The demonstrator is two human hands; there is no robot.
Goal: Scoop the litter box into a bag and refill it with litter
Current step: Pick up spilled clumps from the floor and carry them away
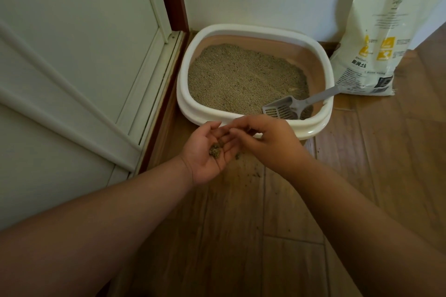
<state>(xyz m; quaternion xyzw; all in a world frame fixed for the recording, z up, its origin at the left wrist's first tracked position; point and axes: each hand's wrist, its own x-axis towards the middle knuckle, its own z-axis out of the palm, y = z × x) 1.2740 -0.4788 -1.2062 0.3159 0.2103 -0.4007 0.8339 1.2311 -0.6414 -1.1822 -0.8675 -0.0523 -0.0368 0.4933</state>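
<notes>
Litter box, white-rimmed with tan walls, sits in the corner before me, filled with grainy litter; grey scoop rests inside. My left hand cups litter bits palm-up; my right hand curls its fingers over it.

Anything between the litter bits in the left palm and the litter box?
Nothing visible blocks the way. The left hand cups the litter bits just short of the litter box near rim. The right hand is beside it, fingers at the left fingertips. The scoop lies in the box's right corner.
</notes>
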